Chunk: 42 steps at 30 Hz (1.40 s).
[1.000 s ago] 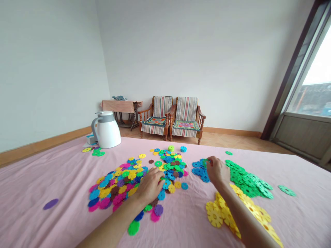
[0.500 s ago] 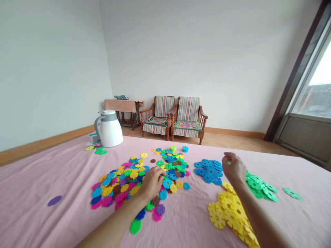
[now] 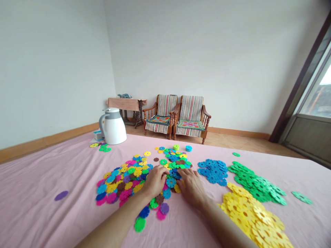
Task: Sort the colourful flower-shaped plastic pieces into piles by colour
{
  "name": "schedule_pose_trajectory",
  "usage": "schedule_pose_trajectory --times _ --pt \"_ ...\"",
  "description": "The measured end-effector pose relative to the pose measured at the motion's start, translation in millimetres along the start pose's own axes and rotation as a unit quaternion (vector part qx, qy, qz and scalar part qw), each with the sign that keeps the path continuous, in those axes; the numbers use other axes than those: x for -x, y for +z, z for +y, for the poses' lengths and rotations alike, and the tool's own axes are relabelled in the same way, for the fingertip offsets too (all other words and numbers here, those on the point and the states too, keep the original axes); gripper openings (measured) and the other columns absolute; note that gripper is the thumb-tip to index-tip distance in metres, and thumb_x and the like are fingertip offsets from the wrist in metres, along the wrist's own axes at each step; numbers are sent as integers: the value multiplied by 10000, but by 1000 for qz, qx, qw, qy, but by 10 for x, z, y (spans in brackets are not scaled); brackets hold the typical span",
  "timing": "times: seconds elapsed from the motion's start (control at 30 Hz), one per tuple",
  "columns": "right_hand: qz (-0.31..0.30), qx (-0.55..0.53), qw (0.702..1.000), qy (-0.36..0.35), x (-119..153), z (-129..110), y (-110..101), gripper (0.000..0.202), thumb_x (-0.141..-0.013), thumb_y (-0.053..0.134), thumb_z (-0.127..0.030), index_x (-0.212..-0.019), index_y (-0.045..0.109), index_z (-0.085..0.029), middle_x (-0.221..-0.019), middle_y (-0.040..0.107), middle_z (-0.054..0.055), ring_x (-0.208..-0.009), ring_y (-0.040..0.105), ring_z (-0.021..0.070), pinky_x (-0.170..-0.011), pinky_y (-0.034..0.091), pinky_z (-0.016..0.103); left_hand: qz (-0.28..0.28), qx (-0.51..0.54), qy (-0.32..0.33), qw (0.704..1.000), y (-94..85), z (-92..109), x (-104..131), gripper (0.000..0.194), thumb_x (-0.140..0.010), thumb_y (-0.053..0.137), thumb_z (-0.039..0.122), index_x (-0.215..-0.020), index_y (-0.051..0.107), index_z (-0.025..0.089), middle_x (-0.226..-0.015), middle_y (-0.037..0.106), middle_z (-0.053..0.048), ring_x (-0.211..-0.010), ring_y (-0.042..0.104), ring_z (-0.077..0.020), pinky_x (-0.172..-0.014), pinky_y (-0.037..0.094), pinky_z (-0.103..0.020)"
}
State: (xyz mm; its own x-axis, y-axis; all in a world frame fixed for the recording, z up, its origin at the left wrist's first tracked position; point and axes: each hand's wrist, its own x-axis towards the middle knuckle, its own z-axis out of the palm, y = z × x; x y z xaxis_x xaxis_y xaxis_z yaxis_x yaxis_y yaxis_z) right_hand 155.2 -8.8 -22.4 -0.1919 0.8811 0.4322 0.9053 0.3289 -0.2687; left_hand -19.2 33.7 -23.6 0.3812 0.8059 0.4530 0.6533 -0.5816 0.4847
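Note:
My left hand (image 3: 156,181) rests over the mixed pile of multicoloured notched plastic discs (image 3: 123,186). Its fingers are curled with the thumb close to them; anything between them is hidden. Across a narrow gap, my right hand (image 3: 191,186) lies palm down on the right edge of the same pile. Its thumb is apart from the fingers, whose tips touch discs near a green one. A light-blue disc (image 3: 171,182) shows between the two hands. To the right are sorted heaps: blue discs (image 3: 213,171), green discs (image 3: 256,182) and yellow discs (image 3: 248,212), the last partly behind my right forearm.
A white thermos jug (image 3: 115,128) stands at the back left beside a small box (image 3: 98,135). One purple disc (image 3: 61,195) lies alone on the pink cloth (image 3: 36,217). Small stacks of lime discs (image 3: 176,147) and blue discs (image 3: 188,148) sit near the far edge.
My right hand has moved left from above the green heap to the mixed pile. A green disc now lies alone beyond the green heap. My left hand stays at the pile.

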Motion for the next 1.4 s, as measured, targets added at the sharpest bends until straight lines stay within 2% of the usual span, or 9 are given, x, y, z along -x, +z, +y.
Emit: schedule_pose_trajectory --times 0.23,0.43,0.53,0.63,0.77,0.87,1.0,1.2,1.4 --pt "8 59 998 -37 -16 9 50 206 -861 424 -164 -844 622 -217 -856 650 55 -839 548 209 -745 333 317 1 0 -5 1000 6 1 4 204 -749 485 50 -796 627 189 -861 603 -41 -889 559 -189 -817 437 -314" --pt "79 13 997 12 6 16 -6 221 -853 419 -179 -823 635 -220 -820 636 43 -821 551 180 -733 342 276 0 -5 0 1000 -4 8 8 207 -746 481 52 -794 623 194 -858 599 -38 -898 557 -187 -815 434 -307" --pt "108 -17 992 67 -20 136 -59 239 -841 417 -219 -793 651 -218 -774 628 34 -745 561 157 -675 355 247 -5 -5 2 1000 -6 0 7 211 -739 480 45 -794 623 190 -861 600 -38 -899 558 -187 -814 434 -303" --pt "126 -9 978 164 -48 396 -152 249 -827 415 -267 -810 654 -202 -746 631 34 -639 562 141 -596 353 237 -6 -3 4 1000 -1 -14 5 214 -738 477 41 -797 623 187 -867 601 -42 -897 560 -188 -814 434 -304" --pt "140 28 949 280 -30 797 -298 269 -816 412 -305 -883 647 -192 -824 669 67 -718 605 184 -595 364 259 0 2 4 1000 19 -29 6 210 -738 474 49 -794 621 187 -858 599 -42 -888 563 -185 -811 436 -300" --pt "137 50 932 333 -1 949 -358 323 -820 391 -309 -1002 625 -179 -907 675 98 -781 617 218 -605 378 283 3 6 2 1000 24 -34 8 200 -738 475 62 -793 621 187 -856 595 -42 -883 562 -185 -805 435 -299" --pt "134 34 942 305 -6 883 -348 313 -817 401 -286 -1041 589 -176 -982 657 101 -776 624 196 -630 399 277 -8 11 26 1000 -64 7 1 225 -710 478 53 -818 625 185 -870 580 -43 -884 548 -180 -807 424 -288" --pt "131 -10 970 205 -46 647 -257 225 -821 414 -237 -937 599 -182 -892 668 72 -722 611 157 -651 403 244 -121 -17 107 987 -305 149 7 219 -617 616 146 -824 638 216 -835 556 -20 -869 517 -192 -783 406 -276" --pt "124 -39 977 167 -36 622 -182 215 -808 423 -200 -926 601 -169 -882 658 69 -735 604 151 -665 405 235 -146 -36 106 983 -283 130 23 197 -673 600 152 -856 626 223 -874 565 -17 -870 522 -178 -771 401 -267"
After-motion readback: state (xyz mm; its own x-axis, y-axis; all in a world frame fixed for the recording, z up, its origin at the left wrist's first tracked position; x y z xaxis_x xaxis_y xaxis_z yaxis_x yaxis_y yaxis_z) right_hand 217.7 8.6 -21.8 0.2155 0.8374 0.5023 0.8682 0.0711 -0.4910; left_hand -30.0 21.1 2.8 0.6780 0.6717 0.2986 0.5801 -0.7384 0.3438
